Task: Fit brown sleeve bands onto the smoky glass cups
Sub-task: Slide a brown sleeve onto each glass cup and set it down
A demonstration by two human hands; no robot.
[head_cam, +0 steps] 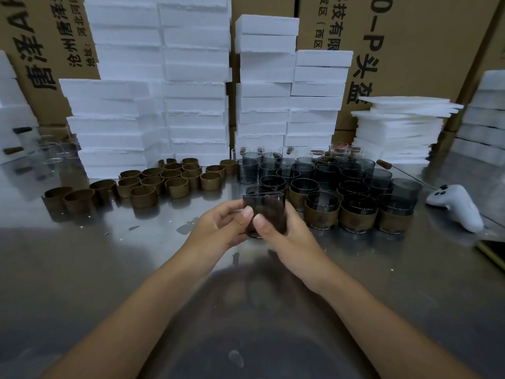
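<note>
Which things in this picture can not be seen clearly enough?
Head view only:
held cup: lower part covered by left hand and right hand; band or not, unclear.
banded cups: emblem too small.
clear glasses, far left: blurred.
dark flat object: cut by right edge.

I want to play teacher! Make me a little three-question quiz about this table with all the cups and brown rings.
1. True or false: the left hand and the right hand both hold one smoky cup.
2. Pick one: the loose brown bands lie A) to the left of the held cup, B) to its right, C) inside it.
3. Fill the gap: the front-row cups on the right already wear brown ____.
Key: 1 true; 2 A; 3 bands.
</note>
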